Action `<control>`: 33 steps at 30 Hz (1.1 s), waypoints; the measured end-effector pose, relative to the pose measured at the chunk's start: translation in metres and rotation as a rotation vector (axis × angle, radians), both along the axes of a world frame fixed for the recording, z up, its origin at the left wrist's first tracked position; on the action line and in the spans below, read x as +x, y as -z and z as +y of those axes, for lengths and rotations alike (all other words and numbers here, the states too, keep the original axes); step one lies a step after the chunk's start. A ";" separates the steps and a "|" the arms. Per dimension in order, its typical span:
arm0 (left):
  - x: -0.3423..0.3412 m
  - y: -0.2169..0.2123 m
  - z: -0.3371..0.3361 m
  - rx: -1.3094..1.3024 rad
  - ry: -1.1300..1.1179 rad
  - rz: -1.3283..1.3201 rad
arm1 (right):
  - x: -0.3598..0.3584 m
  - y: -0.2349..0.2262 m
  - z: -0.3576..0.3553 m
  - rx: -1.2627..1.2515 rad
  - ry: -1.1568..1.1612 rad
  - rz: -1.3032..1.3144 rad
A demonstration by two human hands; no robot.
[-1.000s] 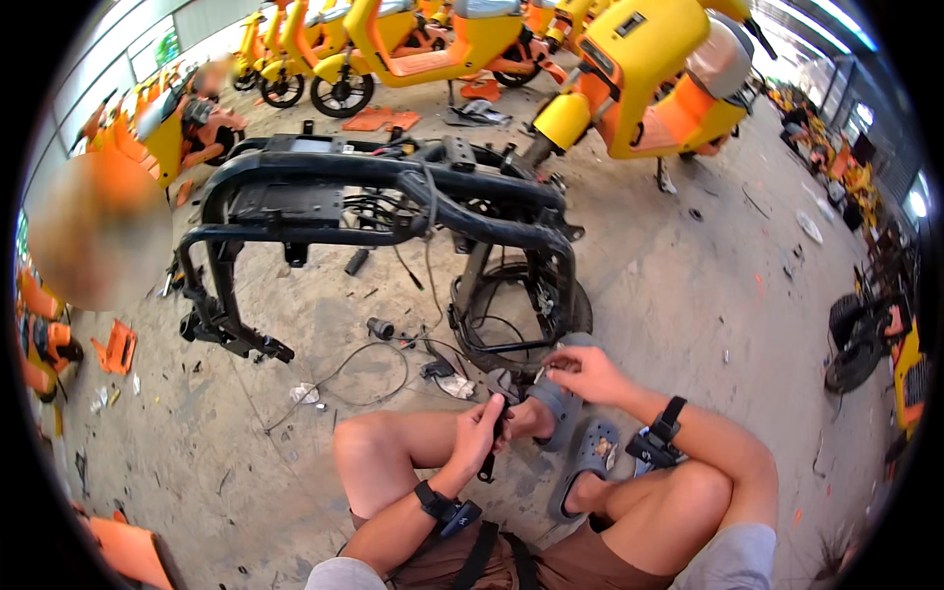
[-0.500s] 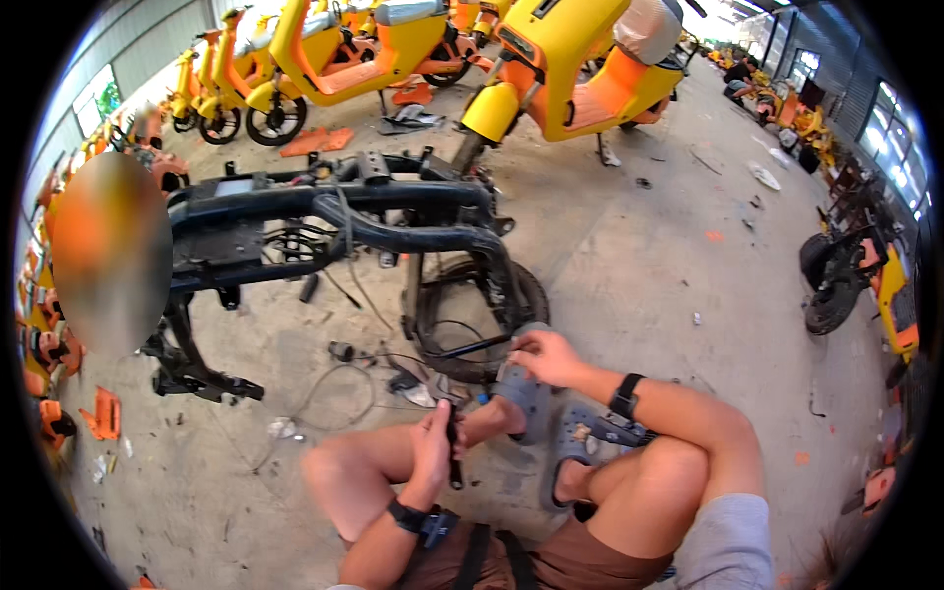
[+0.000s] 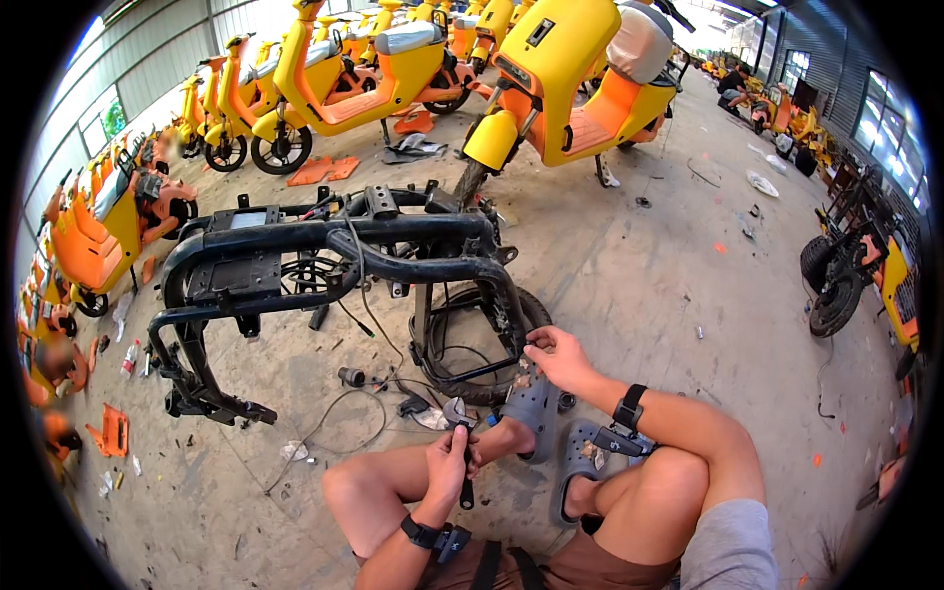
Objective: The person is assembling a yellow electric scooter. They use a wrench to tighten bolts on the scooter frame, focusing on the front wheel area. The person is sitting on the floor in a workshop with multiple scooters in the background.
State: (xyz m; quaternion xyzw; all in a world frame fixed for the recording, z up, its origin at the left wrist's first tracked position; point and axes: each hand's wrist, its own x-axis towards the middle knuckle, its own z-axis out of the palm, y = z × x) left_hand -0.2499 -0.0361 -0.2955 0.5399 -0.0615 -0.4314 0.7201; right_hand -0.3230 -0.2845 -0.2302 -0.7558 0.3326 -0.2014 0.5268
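Observation:
My left hand [image 3: 450, 462] is closed round the dark handle of an adjustable wrench [image 3: 457, 413], its jaws pointing up and away from me. A black scooter frame [image 3: 423, 264] without body panels lies in front of me. Beneath its right end is a wheel with a black tire [image 3: 536, 310]. With thumb and fingers pinched together, my right hand [image 3: 559, 356] is at the lower right end of the frame, beside the tire. What those fingers hold, if anything, is too small to make out. My grey clogs [image 3: 532, 413] rest just below that hand.
Loose cables [image 3: 382, 408] and a dark cylindrical part [image 3: 351, 377] lie on the concrete floor left of my feet. A yellow scooter [image 3: 560, 84] stands beyond the frame, others in rows behind. At right is a partly stripped scooter [image 3: 841, 295]; a person [image 3: 733, 87] crouches far off.
The view has shifted, so the scene sits lower in the picture. My left hand has turned slightly, and the wrench's jaws show more clearly. My right hand remains at the frame's end.

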 end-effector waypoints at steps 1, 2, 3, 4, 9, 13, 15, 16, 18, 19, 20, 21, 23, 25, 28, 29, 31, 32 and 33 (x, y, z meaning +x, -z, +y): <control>-0.001 0.000 -0.001 -0.002 0.004 0.027 | 0.001 0.001 -0.003 -0.040 0.012 -0.042; 0.000 -0.001 -0.001 -0.002 -0.009 0.090 | 0.005 -0.005 -0.002 -0.079 0.014 -0.085; 0.000 -0.001 -0.001 -0.003 -0.020 0.153 | 0.009 -0.011 -0.004 -0.098 0.012 -0.109; 0.000 -0.001 -0.002 -0.005 -0.031 0.217 | 0.013 -0.020 -0.009 -0.117 0.009 -0.134; 0.003 -0.002 -0.001 0.095 -0.035 0.067 | 0.049 -0.083 -0.002 -0.247 0.021 -0.261; 0.005 0.004 0.004 0.052 -0.019 0.023 | 0.073 -0.110 0.011 -0.356 0.018 -0.361; 0.006 0.007 0.005 0.043 -0.020 0.022 | 0.080 -0.115 0.012 -0.394 0.027 -0.367; 0.007 0.010 0.004 0.047 -0.021 0.024 | 0.083 -0.114 0.012 -0.401 0.039 -0.358; 0.008 0.012 0.002 0.045 -0.024 0.038 | 0.086 -0.114 0.009 -0.424 0.071 -0.340; 0.008 0.013 0.003 0.044 -0.028 0.049 | 0.085 -0.114 0.009 -0.420 0.073 -0.333; 0.007 0.013 0.003 0.047 -0.029 0.067 | 0.084 -0.112 0.011 -0.421 0.077 -0.331; 0.006 0.013 0.001 0.055 -0.038 0.061 | 0.082 -0.112 0.013 -0.422 0.082 -0.329; 0.006 0.013 0.000 0.089 -0.045 0.040 | 0.082 -0.112 0.013 -0.411 0.091 -0.346; 0.005 0.014 -0.001 0.110 -0.033 0.025 | 0.084 -0.111 0.012 -0.373 0.096 -0.355; 0.004 0.013 -0.003 0.109 0.007 -0.009 | 0.083 -0.111 0.009 -0.346 0.095 -0.361; 0.004 0.011 -0.002 0.111 0.015 -0.028 | 0.084 -0.112 0.010 -0.346 0.087 -0.362; 0.005 0.011 -0.001 0.114 0.019 -0.043 | 0.086 -0.113 0.011 -0.344 0.083 -0.374; 0.004 0.013 -0.002 0.108 0.020 -0.034 | 0.087 -0.114 0.012 -0.348 0.089 -0.379; 0.004 0.015 -0.002 0.103 0.020 -0.025 | 0.087 -0.115 0.013 -0.353 0.094 -0.384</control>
